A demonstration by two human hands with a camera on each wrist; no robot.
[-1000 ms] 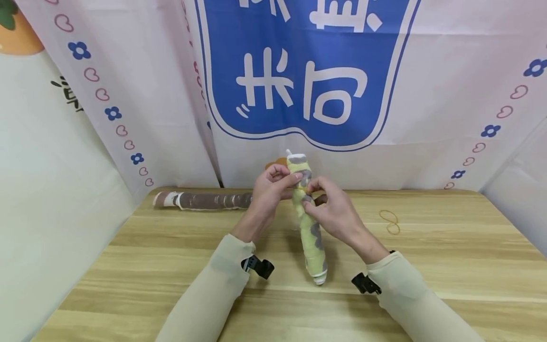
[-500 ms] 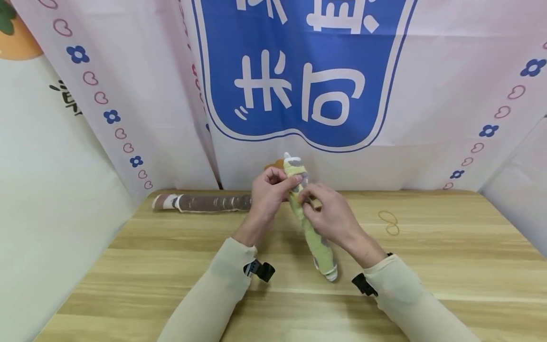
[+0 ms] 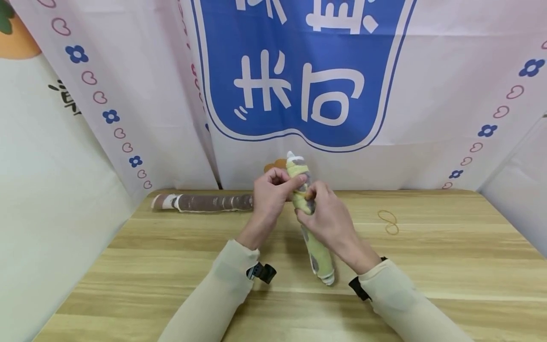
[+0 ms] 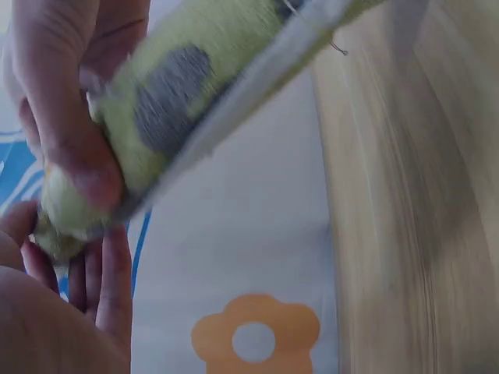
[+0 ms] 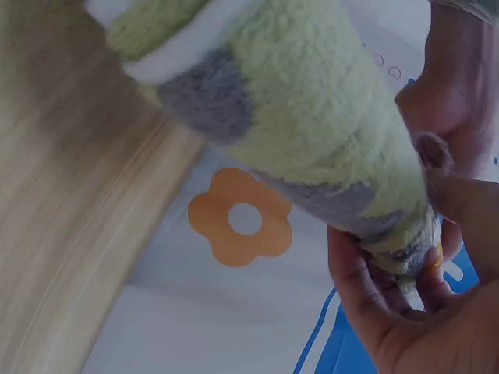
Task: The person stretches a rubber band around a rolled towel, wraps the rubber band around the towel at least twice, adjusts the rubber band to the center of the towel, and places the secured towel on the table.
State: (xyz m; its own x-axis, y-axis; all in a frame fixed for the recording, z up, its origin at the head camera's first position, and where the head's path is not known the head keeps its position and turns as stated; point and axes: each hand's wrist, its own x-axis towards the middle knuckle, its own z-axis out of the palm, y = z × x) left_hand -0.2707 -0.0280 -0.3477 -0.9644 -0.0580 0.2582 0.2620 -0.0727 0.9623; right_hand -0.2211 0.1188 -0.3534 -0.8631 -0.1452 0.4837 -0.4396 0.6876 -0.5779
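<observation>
A rolled towel (image 3: 320, 251), yellow-green with grey spots and white edging, is held up at a slant over the table. My left hand (image 3: 273, 194) pinches its upper part between thumb and fingers. Just below, my right hand (image 3: 329, 216) grips the same roll, its thumb on the near side. A thin yellow rubber band (image 3: 301, 192) shows around the roll between the hands, partly hidden by fingers. In the right wrist view the towel (image 5: 312, 117) widens toward the camera, its far end narrow among the fingers.
A brown rolled towel (image 3: 205, 203) with a white band lies along the table's back edge at left. A loose rubber band (image 3: 389, 222), twisted like an eight, lies on the wooden table (image 3: 427, 266) at right. A printed cloth (image 3: 427, 156) hangs behind.
The roll's lower end has swung right, then slightly back, and the roll has turned. My right hand has shifted from fingering the rubber band to gripping the roll lower down.
</observation>
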